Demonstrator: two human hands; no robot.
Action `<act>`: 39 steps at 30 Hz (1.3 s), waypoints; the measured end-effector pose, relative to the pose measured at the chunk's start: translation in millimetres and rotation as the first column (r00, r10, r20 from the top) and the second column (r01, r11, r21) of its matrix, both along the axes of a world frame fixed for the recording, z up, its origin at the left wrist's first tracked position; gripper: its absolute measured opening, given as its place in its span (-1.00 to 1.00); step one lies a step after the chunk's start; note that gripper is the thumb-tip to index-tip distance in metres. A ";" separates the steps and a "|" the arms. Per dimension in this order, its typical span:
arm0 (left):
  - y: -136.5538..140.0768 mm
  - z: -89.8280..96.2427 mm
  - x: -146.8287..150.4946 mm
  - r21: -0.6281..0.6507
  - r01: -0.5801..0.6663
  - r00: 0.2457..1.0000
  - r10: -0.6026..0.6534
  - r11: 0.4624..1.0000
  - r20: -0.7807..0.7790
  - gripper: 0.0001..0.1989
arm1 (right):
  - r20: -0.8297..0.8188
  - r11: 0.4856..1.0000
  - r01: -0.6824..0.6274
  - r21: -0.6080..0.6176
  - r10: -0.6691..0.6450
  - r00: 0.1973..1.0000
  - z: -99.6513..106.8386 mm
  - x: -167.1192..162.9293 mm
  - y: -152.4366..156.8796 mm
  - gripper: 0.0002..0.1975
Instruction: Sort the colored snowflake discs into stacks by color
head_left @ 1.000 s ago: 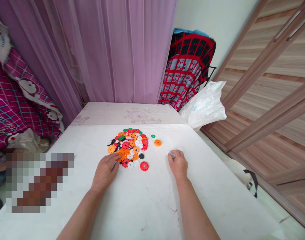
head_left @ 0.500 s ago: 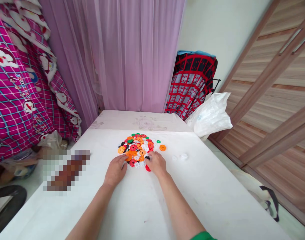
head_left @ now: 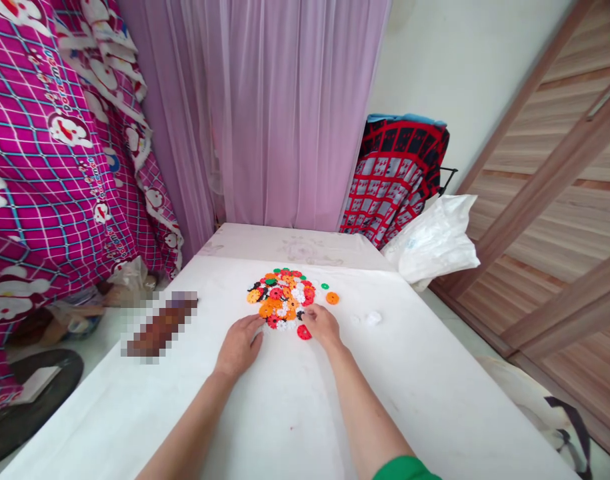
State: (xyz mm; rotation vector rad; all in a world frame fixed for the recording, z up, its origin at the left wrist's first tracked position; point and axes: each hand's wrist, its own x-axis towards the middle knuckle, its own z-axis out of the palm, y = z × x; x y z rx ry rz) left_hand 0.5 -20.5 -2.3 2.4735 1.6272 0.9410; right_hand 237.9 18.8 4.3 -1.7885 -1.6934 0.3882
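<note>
A heap of small flower-shaped plastic discs [head_left: 283,293] in red, orange, white, black and green lies on the white-covered table [head_left: 285,413]. At the heap's near left edge, my left hand [head_left: 241,343] rests open, its fingers stretched toward the orange discs and the thumb apart. My right hand [head_left: 323,325] is at the near right edge, fingers bent together and closed at a black disc [head_left: 300,315]; the hand partly hides the grip. Just below those fingertips lies a red disc [head_left: 304,332].
Right of the heap lie a single orange disc [head_left: 332,298], a small green disc [head_left: 325,286] and white discs [head_left: 373,319]. A blurred-out brownish object [head_left: 159,327] is on the table's left. A white plastic bag [head_left: 435,240] stands by the far right corner.
The view has turned slightly left, so everything sits further right in the picture. My left hand has drawn back a little from the heap, and my right hand has shifted slightly right.
</note>
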 end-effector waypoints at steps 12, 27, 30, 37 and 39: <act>-5.4 3.0 0.5 -0.007 -0.016 1.000 0.016 1.000 -0.004 -0.69 | 0.040 0.949 -0.257 0.185 0.254 0.966 -7.9 7.6 -39.2 -0.72; -11.3 2.2 -0.4 -0.058 -0.015 1.000 0.014 0.998 -0.014 -0.69 | 0.076 0.935 -0.296 0.196 0.286 0.955 -6.4 9.3 -44.5 -0.77; -9.6 4.5 0.8 -0.059 -0.009 1.000 0.010 0.998 0.013 -0.68 | 0.027 0.934 -0.277 0.227 0.278 0.960 -6.1 9.5 -46.1 -0.81; 5.2 5.7 12.4 -0.024 -0.020 0.999 0.021 1.000 0.044 -0.70 | -0.046 0.940 -0.244 0.236 0.262 0.964 -9.7 11.9 -45.3 -0.83; 7.8 4.6 13.6 -0.013 -0.020 0.999 0.021 1.000 0.049 -0.69 | -0.038 0.937 -0.237 0.255 0.255 0.966 -9.9 12.4 -45.9 -0.83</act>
